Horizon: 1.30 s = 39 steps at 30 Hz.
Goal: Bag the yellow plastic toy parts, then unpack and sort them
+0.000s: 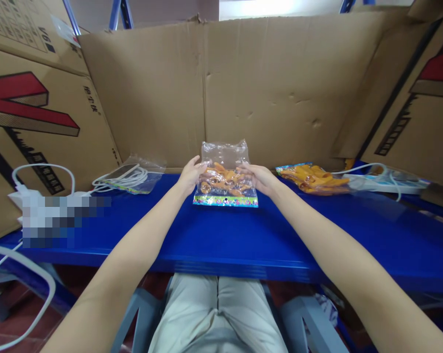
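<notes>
Between my hands is a clear plastic bag [225, 153] with a colourful printed strip along its near edge. Several orange balloon-like pieces lie inside it. My left hand [192, 175] grips the bag's left side, fingers curled at its edge. On the opposite side, my right hand [258, 177] pinches the right edge, thumb and fingers closed on the plastic. The bag is over the blue table [221, 240], its open-looking far end toward the cardboard; whether it touches the surface I cannot tell.
A second bag of orange pieces [313, 179] lies at right, beside a white power strip [386, 182]. At left are a clear bag [147, 182] with a coiled white cable [127, 177] and white plugs [30, 198]. Cardboard panels [273, 88] wall the back and sides.
</notes>
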Available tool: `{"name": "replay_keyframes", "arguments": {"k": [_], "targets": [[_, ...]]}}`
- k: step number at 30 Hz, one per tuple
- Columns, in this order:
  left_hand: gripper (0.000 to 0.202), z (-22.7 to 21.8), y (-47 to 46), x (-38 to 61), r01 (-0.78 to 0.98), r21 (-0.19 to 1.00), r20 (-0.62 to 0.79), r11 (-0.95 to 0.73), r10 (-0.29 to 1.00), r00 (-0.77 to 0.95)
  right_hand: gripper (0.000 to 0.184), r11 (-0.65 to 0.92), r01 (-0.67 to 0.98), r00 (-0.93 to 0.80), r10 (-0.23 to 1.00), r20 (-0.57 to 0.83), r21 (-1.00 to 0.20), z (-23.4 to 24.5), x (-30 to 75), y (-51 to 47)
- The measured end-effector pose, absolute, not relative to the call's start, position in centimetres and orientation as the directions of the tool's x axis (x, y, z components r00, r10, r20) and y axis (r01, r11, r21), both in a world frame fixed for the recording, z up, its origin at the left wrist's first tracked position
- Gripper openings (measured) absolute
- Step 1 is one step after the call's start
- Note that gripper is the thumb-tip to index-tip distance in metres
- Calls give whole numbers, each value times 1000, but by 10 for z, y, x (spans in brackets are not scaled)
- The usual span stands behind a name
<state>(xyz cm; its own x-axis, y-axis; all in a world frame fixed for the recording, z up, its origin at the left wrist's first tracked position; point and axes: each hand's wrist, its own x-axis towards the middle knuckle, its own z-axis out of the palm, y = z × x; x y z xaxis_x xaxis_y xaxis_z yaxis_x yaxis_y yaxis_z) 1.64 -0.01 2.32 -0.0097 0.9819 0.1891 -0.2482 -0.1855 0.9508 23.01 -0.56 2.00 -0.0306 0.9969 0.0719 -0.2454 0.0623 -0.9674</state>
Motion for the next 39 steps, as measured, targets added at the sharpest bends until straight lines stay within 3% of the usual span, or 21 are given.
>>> {"name": "replay_keyframes", "arguments": {"k": [3, 9, 21, 29, 39], "targets": [[68, 21, -1, 20, -221, 960, 176, -172, 984, -3, 15, 110, -223, 31, 994, 105, -969, 20, 228, -8], [19, 14, 8, 19, -134, 979, 153, -155, 988, -21, 25, 183, -242, 124, 980, 157, -953, 18, 226, -7], [36, 11, 16, 8, 146, 966, 227, -213, 970, -88, 24, 316, -68, 233, 927, 293, -946, 12, 221, -9], [16, 10, 14, 7, 5, 972, 234, -235, 964, -125, 21, 277, -68, 13, 961, 276, -959, 9, 226, -11], [10, 10, 19, 0, -19, 962, 247, -272, 900, -359, 14, 191, -53, -48, 980, 194, -980, 5, 221, -10]]}}
